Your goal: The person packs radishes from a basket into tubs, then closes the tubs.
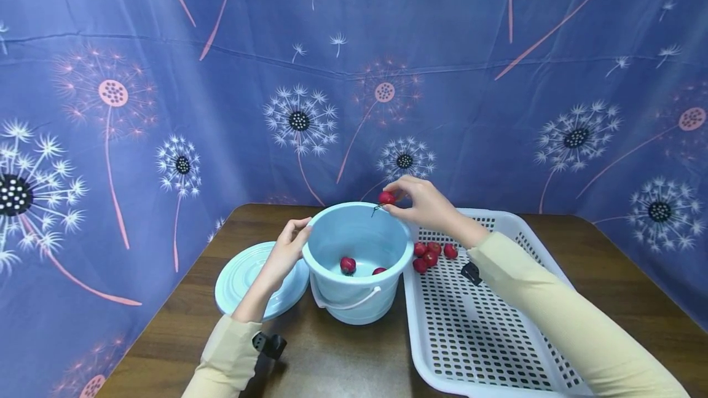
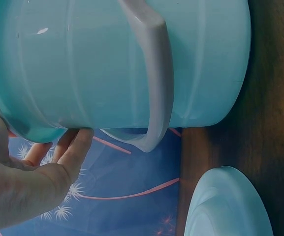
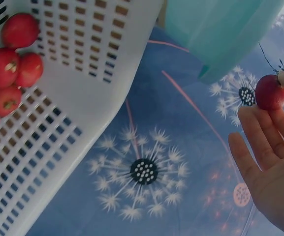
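Observation:
A light-blue bucket (image 1: 356,300) stands upright in the middle of the table, its pale handle (image 2: 160,83) hanging down on the near side. My left hand (image 1: 289,247) holds the bucket's left rim, with fingers (image 2: 75,150) against the outer wall. Over the right part of the rim, my right hand (image 1: 423,201) pinches a red radish (image 3: 272,92) between thumb and fingertips; a thin dark root trails from it. Inside the bucket lie a radish (image 1: 348,265) and another radish (image 1: 379,271), partly hidden by the near rim.
To the right sits a white perforated basket (image 1: 417,336), with several radishes (image 3: 4,67) grouped at its left side. A light-blue lid (image 1: 240,275) lies left of the bucket, partly behind my left forearm. A blue dandelion-print cloth (image 1: 343,134) hangs behind the wooden table (image 1: 326,361).

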### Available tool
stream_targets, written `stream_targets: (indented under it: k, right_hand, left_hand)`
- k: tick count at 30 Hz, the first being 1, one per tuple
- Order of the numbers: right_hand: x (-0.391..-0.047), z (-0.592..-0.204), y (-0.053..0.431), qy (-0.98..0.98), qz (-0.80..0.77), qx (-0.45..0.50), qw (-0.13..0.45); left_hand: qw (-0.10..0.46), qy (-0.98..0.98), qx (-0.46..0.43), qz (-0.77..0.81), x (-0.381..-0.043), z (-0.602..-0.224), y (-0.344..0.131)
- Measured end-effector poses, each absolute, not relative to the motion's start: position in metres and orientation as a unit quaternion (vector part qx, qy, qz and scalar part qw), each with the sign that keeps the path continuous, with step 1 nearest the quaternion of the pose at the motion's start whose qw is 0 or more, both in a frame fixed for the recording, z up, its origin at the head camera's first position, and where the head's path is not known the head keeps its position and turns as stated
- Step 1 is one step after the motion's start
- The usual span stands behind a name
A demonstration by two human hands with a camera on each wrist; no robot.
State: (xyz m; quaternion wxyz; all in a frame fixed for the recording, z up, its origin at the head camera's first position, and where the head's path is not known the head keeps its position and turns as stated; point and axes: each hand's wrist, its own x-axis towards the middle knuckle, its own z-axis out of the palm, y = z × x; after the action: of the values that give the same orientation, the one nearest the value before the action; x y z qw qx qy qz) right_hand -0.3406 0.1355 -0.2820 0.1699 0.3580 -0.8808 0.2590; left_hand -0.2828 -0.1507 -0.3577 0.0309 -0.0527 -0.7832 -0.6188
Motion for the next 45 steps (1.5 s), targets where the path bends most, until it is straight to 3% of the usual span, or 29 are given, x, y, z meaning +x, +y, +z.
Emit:
stream_targets:
  k: [45]
  right_hand:
    - [-0.348, -0.316, 0.060, -0.862, 0.194, 0.462, 0.071]
  left_hand:
    - [0.058, -0.784, -0.034, -0.618, -0.287, -0.362, -0.148]
